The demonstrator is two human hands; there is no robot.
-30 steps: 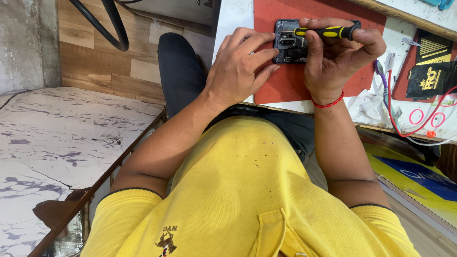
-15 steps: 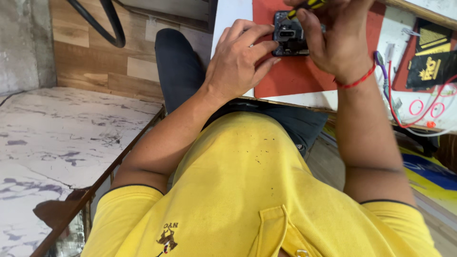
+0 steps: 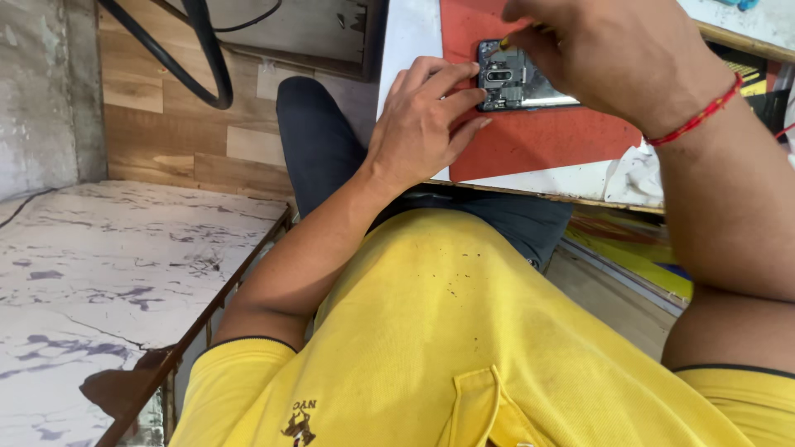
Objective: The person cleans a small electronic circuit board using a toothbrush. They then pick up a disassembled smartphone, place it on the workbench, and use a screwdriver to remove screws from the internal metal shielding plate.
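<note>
- I see my left hand [image 3: 418,124] resting on the edge of the table [image 3: 406,50], with its fingers stretched out.
- The fingertips [image 3: 472,93] of that hand press on the near end of a small opened phone [image 3: 515,81]. The hand is not curled into a fist; it just pins the phone down.
- The phone lies flat on a red mat [image 3: 538,136], right between my two hands. Its back is off, and I can see dark parts and a shiny strip inside.
- My right hand [image 3: 617,50] sits over the far side of the phone, fingers bent and closed.
- A bit of a yellow tool [image 3: 507,41] peeks out under those fingers. The hand seems to grip it, but most of the tool is hidden.
- A red thread band [image 3: 694,112] goes round my right wrist.
- Near my right wrist, a crumpled white cloth [image 3: 633,178] lies at the table's edge.
- Below both hands is my yellow shirt [image 3: 447,331].
- Far off to the left of my left hand is a pale marble floor [image 3: 99,273] and a black hose [image 3: 199,58].
</note>
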